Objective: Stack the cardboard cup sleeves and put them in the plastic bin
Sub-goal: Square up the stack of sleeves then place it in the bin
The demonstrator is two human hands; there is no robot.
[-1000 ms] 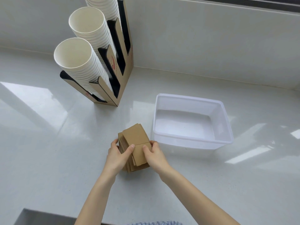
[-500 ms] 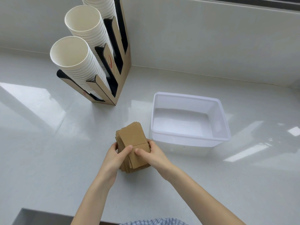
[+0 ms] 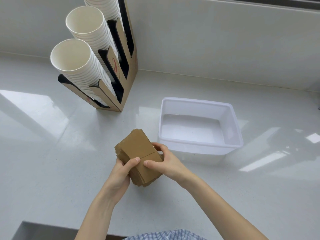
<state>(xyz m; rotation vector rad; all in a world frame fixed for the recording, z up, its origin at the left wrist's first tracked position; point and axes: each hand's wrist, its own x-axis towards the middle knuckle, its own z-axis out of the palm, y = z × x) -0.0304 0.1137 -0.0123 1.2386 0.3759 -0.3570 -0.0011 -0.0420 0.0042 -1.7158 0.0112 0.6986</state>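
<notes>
A stack of flat brown cardboard cup sleeves (image 3: 136, 148) sits between my two hands near the middle of the white counter. My left hand (image 3: 121, 174) grips the stack's left side, thumb on top. Gripping the right side is my right hand (image 3: 166, 161), its thumb on the top sleeve and its fingers curled round the far edge. The sleeves are slightly fanned at the edges. The white plastic bin (image 3: 230, 144) stands just right of the stack, and nothing is in it.
A cardboard cup dispenser (image 3: 121, 80) with three tilted columns of white paper cups (image 3: 74, 59) stands at the back left. The wall runs along the back. The counter's front edge (image 3: 52, 226) lies close to my body.
Both hands have shifted their grip on the stack: the right hand's fingers now wrap the far right edge, and both thumbs press on top. The stack sits squarer than before.
</notes>
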